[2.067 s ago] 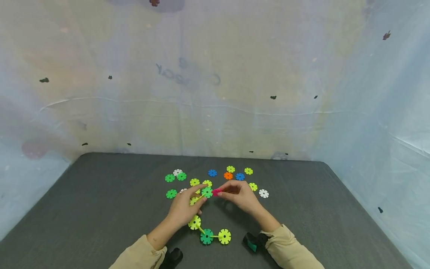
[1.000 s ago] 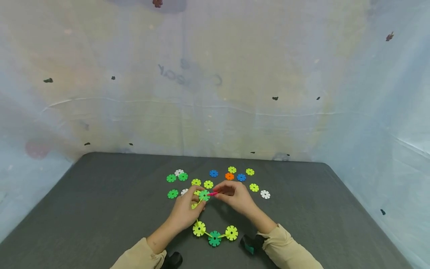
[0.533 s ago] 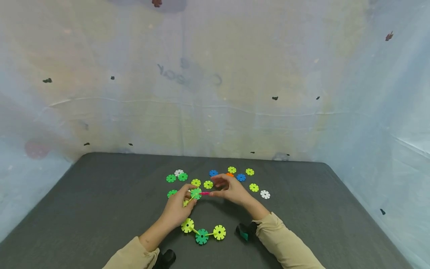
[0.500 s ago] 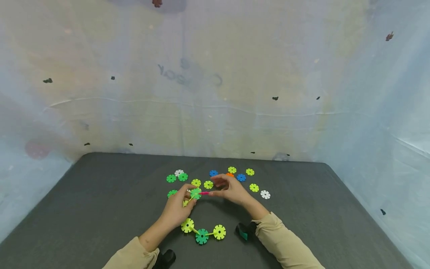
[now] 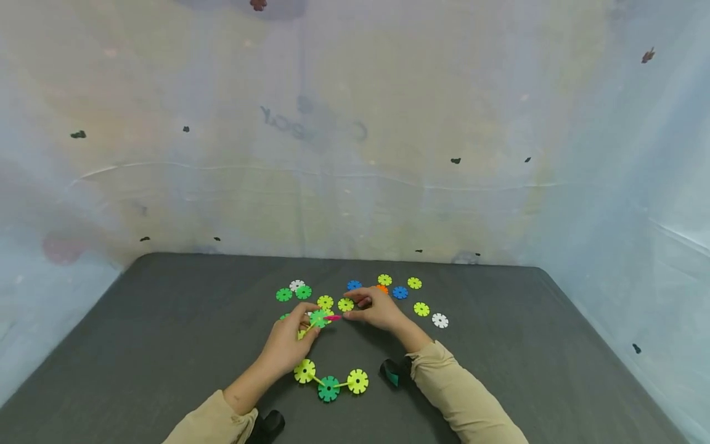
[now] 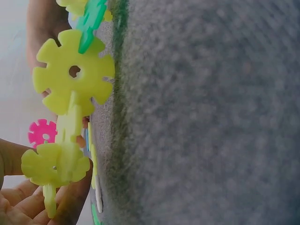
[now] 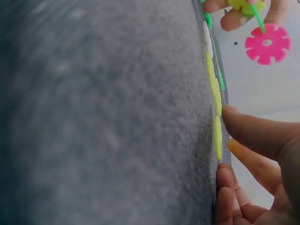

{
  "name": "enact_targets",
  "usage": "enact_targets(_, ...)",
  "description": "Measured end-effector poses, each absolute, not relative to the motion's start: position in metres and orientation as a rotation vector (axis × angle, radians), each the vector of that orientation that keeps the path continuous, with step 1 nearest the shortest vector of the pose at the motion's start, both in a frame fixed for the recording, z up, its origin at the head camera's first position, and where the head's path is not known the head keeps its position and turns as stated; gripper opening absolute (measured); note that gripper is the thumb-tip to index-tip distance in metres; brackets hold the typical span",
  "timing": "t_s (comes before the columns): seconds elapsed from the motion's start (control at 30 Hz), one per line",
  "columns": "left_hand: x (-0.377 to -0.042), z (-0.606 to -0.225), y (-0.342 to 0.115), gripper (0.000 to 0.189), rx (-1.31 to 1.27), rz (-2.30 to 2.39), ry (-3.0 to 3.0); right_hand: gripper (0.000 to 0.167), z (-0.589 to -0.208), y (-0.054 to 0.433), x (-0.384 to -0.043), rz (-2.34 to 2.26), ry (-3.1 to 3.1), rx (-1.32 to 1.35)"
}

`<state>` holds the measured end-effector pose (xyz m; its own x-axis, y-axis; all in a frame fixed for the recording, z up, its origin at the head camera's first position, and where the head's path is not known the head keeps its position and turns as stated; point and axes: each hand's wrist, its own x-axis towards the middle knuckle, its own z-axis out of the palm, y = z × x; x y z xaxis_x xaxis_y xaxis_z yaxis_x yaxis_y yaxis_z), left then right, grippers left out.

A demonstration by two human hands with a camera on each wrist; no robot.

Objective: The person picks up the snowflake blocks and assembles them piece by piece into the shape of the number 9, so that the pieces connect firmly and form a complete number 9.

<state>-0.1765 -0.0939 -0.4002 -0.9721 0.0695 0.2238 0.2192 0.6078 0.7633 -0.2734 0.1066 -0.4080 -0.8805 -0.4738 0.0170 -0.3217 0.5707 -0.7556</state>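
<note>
My left hand [image 5: 285, 340] grips a chain of slotted, flower-shaped interlocking discs, with a green disc [image 5: 318, 319] at its fingertips. A pink disc [image 7: 277, 47] is slotted edge-on into that green disc, pointing toward the right hand. From the left hand the chain runs toward me through a yellow disc [image 5: 304, 370], a dark green disc [image 5: 328, 389] and another yellow disc [image 5: 357, 381]. The left wrist view shows a yellow chain disc [image 6: 56, 79] close up. Just right of the pink disc, my right hand [image 5: 379, 310] has thumb and fingers spread, holding nothing.
Loose discs lie flat at the back of the dark grey table [image 5: 183, 345]: green discs [image 5: 284, 295] at left, blue [image 5: 400, 293] and yellow [image 5: 421, 309] at right, and a white disc [image 5: 440, 320] farthest right. Behind the table hangs pale sheeting [image 5: 355, 216].
The right hand, which pinched the pink disc, has let go of it; the disc now stays on the green one. The left hand and chain have shifted left.
</note>
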Motion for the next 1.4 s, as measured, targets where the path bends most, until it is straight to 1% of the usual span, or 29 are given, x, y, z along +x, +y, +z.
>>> enact_targets(0.23, -0.174, -0.399, -0.094, 0.035, -0.235, -1.293, -2.658, 0.038, -0.408, 0.102, -0.275, -1.148, 2.666, -0.665)
enact_targets(0.43, -0.172, -0.398, -0.094, 0.035, -0.247, -1.326, -2.647, 0.029, -0.406, 0.102, -0.27, -1.209, 2.674, -0.524)
enact_targets(0.67, -0.174, -0.4, -0.092, 0.035, -0.26, -1.322, -2.632, 0.025, -0.403, 0.106, -0.263, -1.252, 2.664, -0.451)
enact_targets(0.87, -0.173, -0.401, -0.091, 0.035, -0.258, -1.319, -2.632, 0.025, -0.403, 0.11, -0.255, -1.226, 2.698, -0.497)
enact_targets(1.07, -0.173, -0.403, -0.09, 0.036, -0.256, -1.341, -2.633, 0.013, -0.405, 0.116, -0.246, -1.254, 2.702, -0.57)
enact_targets(1.13, -0.173, -0.402, -0.091, 0.036, -0.255, -1.35, -2.633, 0.014, -0.405, 0.117, -0.244, -1.259, 2.7, -0.603)
enact_targets(1.23, -0.173, -0.402, -0.09, 0.036, -0.251, -1.356, -2.637, 0.019, -0.405, 0.118, -0.243, -1.231, 2.689, -0.65)
enact_targets(1.4, -0.173, -0.402, -0.09, 0.036, -0.243, -1.36, -2.639, 0.019, -0.404, 0.12, -0.242, -1.183, 2.645, -0.697)
